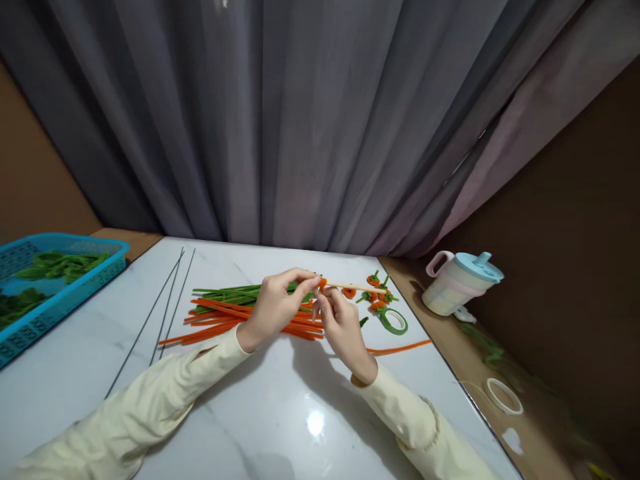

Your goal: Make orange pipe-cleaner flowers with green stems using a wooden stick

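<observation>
Over the middle of the table, my left hand (280,303) pinches a small coil of orange pipe cleaner (323,283) between thumb and fingers. The coil sits at the left end of a thin wooden stick (357,287), which points right. Just below the coil, my right hand (345,330) has its fingers pressed together; what lies between its fingertips is hidden. Beneath and left of my hands lie bundles of orange pipe cleaners (215,328) and green pipe cleaners (235,294). Several small orange pieces with green tops (377,305) lie to the right.
Green tape (395,321) and a single orange pipe cleaner (400,349) lie at right. Dark thin wires (150,317) lie at left, near a blue basket (95,277) with green leaves. A lidded jug (457,287) and a white ring (504,397) sit beyond the right edge.
</observation>
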Demonstrator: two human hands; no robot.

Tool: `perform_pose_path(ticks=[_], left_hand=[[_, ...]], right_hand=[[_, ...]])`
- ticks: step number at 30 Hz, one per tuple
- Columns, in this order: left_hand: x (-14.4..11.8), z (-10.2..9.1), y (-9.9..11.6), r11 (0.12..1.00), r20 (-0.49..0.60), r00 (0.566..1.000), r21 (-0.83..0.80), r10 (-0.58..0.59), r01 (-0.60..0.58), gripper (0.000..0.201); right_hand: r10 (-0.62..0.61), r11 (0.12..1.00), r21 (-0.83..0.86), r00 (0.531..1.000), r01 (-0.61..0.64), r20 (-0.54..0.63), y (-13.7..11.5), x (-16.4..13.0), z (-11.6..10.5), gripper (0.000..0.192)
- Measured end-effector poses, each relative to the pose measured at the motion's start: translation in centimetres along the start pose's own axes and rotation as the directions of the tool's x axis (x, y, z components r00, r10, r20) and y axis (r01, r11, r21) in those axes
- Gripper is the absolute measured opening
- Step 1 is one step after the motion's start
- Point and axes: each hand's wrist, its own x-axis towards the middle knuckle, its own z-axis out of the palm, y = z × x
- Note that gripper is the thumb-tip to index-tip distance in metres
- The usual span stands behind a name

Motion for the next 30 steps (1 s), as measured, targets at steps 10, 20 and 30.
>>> perform_pose_path(ticks=[10, 20, 30], left_hand=[[0.4, -0.9, -1.6, 0.441, 0.377, 0.678, 0.546, 0.631, -0.713, 0.02], [1.5, -2.4, 0.9, 0.873, 0.449, 0.85, 0.254, 0.275, -0.417, 0.021], [1.1, -2.2, 2.1, 0.997, 0.379, 0.923, 0.013, -0.07, 0.07, 0.019]], right_hand=[[-0.076, 0.866, -0.471, 0.974, 0.17, 0.212, -1.3, 0.6, -2.5, 0.016], [-0.359, 0.61, -0.571, 0.834, 0.549, 0.419, -1.4, 1.9, -5.7, 0.028], [-0.195, 0.964, -0.065, 0.847, 0.26, 0.494, -1.1, 2.7, -5.9, 0.024]])
